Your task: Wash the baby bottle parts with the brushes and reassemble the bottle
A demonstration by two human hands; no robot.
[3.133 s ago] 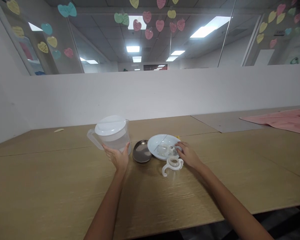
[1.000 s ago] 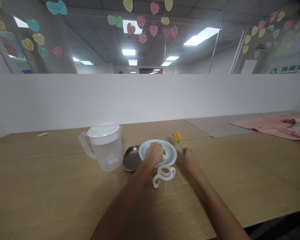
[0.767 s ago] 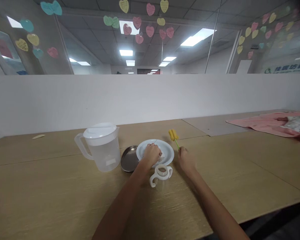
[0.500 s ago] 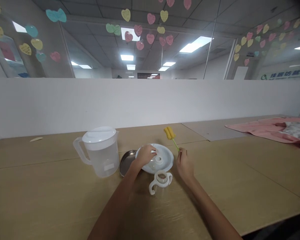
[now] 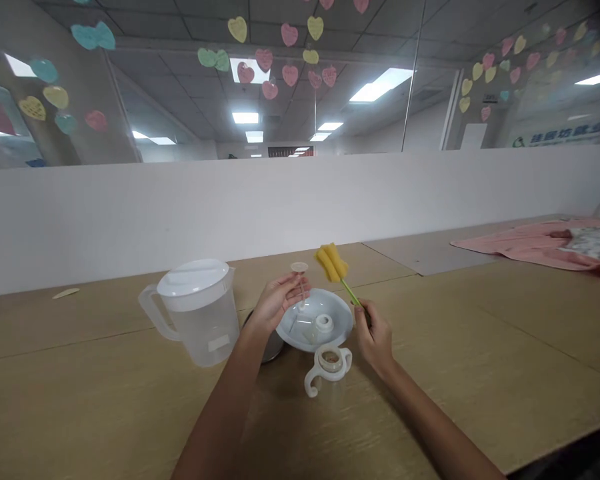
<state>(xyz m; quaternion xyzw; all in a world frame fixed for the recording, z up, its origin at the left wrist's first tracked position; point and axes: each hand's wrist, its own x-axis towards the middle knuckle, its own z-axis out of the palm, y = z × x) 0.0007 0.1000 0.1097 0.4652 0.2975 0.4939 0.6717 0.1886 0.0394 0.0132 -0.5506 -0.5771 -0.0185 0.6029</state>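
Above the left side of a white bowl (image 5: pixel 337 303), my left hand (image 5: pixel 279 301) holds a thin clear stem piece (image 5: pixel 300 268) with a round flat top, raised upright. My right hand (image 5: pixel 375 333) is closed round the green handle of a brush with a yellow sponge head (image 5: pixel 332 262), tilted up to the left. Inside the bowl lie a white ring-shaped part (image 5: pixel 324 323) and a clear piece that is hard to make out. In front of the bowl stands a clear bottle with a white two-handled collar (image 5: pixel 331 365).
A lidded clear pitcher (image 5: pixel 205 323) stands on the left of the table (image 5: pixel 455 347). Partly behind my left forearm is a metal dish (image 5: pixel 273 348). A pink cloth (image 5: pixel 523 245) lies at the far right, and a white wall (image 5: pixel 290 207) rises behind.
My left hand has risen out of the bowl with the stem piece. The yellow sponge has moved slightly left and nearer to it. The camera view has shifted a little.
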